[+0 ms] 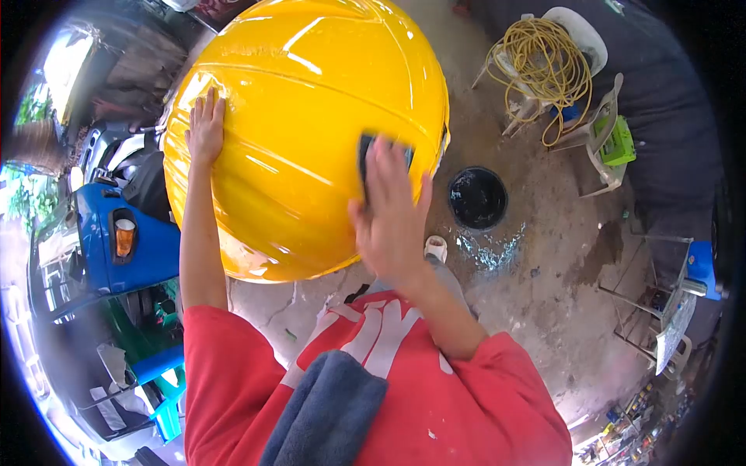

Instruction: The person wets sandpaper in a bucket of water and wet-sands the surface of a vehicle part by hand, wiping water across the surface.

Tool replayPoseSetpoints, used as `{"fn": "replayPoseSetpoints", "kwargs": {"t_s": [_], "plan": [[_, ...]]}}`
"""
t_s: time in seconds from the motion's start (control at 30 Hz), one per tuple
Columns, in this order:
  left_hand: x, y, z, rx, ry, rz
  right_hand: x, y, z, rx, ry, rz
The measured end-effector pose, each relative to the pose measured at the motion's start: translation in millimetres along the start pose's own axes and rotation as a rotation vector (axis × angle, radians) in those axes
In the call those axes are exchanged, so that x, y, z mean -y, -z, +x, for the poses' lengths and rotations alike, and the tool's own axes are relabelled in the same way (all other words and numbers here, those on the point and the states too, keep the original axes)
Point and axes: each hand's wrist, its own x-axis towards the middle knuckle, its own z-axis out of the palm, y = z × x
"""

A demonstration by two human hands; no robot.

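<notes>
Glossy yellow panel (295, 163), curved, is seen at far ctr, w/ both hands placed on it. A blue vehicle (155, 252) w/ orange lamp (124, 238) is located at left. Yellow hose (540, 58), loosely coiled, is draped over a chair (589, 35) at far right. A black bucket (477, 227) is set on the floor (544, 311), just right of panel; foamy liquid (493, 252) is splashed on its near side. A dk grey towel (330, 408) is hung at near ctr, over a red shirt (458, 419). Left hand (206, 132): laid flat, fingers extended, nothing gripped. Right hand (392, 221), blurred: fingers outstretched over a dk pad (363, 159) on panel's right part; whether grip is closed round pad cannot be told.
</notes>
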Motion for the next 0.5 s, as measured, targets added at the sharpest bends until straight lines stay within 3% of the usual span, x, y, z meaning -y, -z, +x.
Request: {"fn": "replayPoseSetpoints", "kwargs": {"t_s": [0.07, 0.17, 0.27, 0.3, 0.4, 0.5], "plan": [[-1.2, 3.5, -4.6, 0.053, -0.112, 0.124, 2.4, 5.1, -17.1, 0.071, 0.034, 0.076], [2.0, -2.6, 0.8, 0.037, -0.026, 0.055, -13.2, 2.7, 22.9, -0.023, 0.060, -0.100], [-13.1, 8.4, -5.2, 0.031, -0.025, 0.026, 4.9, -6.6, 7.5, -0.029, 0.010, 0.000], [-13.1, 5.5, -4.1, 0.015, 0.023, 0.011, 17.1, -0.8, -13.9, 0.065, 0.023, 0.051], [-7.0, -0.6, -1.1, 0.013, 0.004, 0.012, 1.8, 0.1, -7.1, 0.048, 0.107, -0.056], [-2.6, -3.7, 3.2, 0.036, 0.023, 0.016, 0.2, -9.5, 11.8, -0.036, 0.021, -0.065]]}}
